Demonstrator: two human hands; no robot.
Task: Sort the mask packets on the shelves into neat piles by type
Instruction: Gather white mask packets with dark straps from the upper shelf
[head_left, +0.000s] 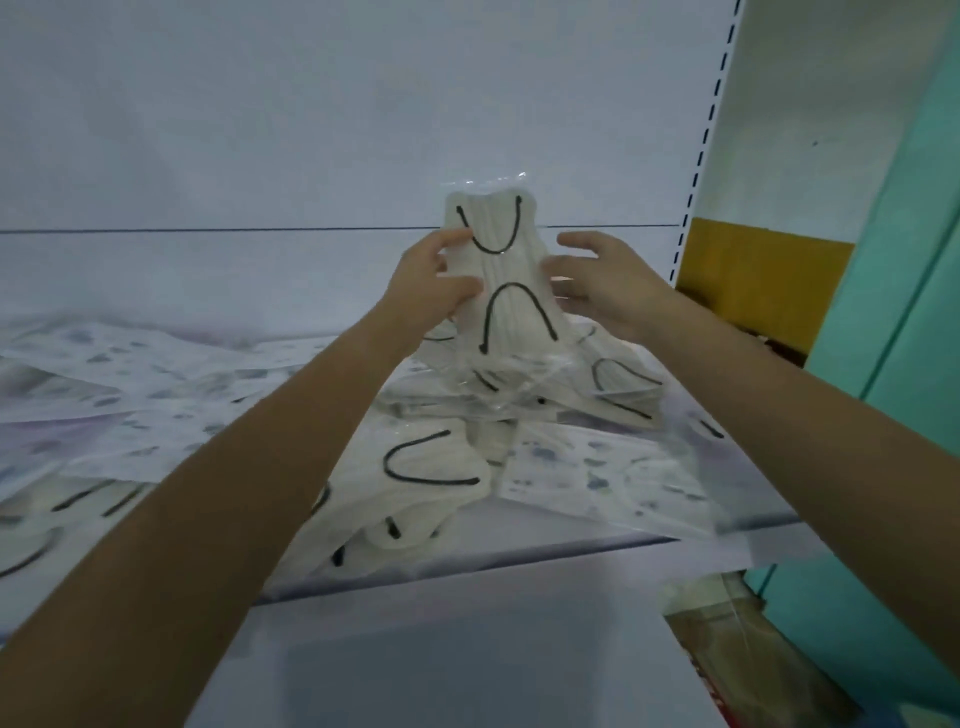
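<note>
Mid-sort: white packet upright between hands, left hand pinching its edge, right hand half-open just beside; next, probably laying flat on white pile below.

The patterned packets at the left of the frame are smeared with blur, so their print cannot be read. At the lower left edge a white mask with black loops is cut off by the frame. The left forearm covers part of the white packets at centre. At the lower right a clear-wrapped brownish item (under the shelf) is too blurred to tell. Both elbows run out of frame.
</note>
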